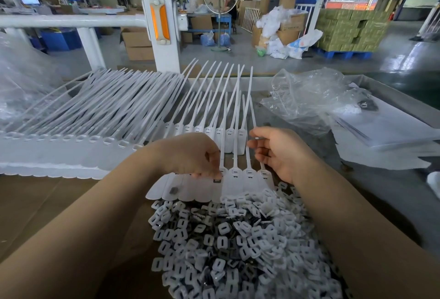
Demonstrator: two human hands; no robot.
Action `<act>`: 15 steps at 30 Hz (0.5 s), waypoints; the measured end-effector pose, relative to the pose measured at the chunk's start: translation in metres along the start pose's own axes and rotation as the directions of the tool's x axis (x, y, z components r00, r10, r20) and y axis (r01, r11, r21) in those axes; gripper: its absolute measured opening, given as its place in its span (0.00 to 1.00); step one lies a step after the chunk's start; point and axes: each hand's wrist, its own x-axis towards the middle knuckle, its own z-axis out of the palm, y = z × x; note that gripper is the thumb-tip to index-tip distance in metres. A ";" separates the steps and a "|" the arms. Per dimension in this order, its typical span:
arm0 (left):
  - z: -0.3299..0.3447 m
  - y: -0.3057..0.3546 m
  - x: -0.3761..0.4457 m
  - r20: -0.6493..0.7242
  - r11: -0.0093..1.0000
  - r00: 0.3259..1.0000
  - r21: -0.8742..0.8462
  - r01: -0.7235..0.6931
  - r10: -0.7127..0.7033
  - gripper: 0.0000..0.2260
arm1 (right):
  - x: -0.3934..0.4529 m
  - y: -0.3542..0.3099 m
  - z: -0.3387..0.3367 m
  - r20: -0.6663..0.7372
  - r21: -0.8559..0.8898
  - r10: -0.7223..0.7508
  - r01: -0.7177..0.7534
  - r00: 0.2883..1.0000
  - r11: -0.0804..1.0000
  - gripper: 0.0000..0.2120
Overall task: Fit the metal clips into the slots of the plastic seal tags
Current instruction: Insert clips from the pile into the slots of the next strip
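Note:
A strip of joined white plastic seal tags (234, 183) lies in front of me, tails pointing away. My left hand (192, 153) pinches a small dark metal clip (217, 180) against one tag's head near its slot. My right hand (279, 152) holds the thin tails of the rightmost tags between thumb and fingers. Another loose dark metal clip (174, 190) rests on the left tags. A big heap of white plastic caps and dark clips (238, 246) fills the near table between my forearms.
More rows of white tags (95, 118) are stacked at left and behind. Crumpled clear plastic bags (307, 99) and white sheets (385, 137) lie at right. Brown cardboard (47, 203) covers the near left. A white railing post (158, 25) stands beyond the table.

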 end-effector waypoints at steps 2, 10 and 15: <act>-0.002 0.003 -0.003 0.044 1.000 0.999 -0.010 -0.007 0.008 0.07 | 0.000 0.000 0.000 0.000 0.001 0.002 -0.002 1.000 1.000 0.07; -0.008 0.019 -0.015 0.303 0.992 0.953 0.117 -0.048 0.010 0.07 | -0.004 0.000 0.002 0.023 -0.115 -0.064 0.066 0.998 0.991 0.07; -0.028 0.013 -0.023 0.216 0.986 0.976 0.166 -0.033 -0.004 0.07 | -0.024 -0.004 0.007 0.352 -0.492 -0.271 0.424 0.896 0.761 0.10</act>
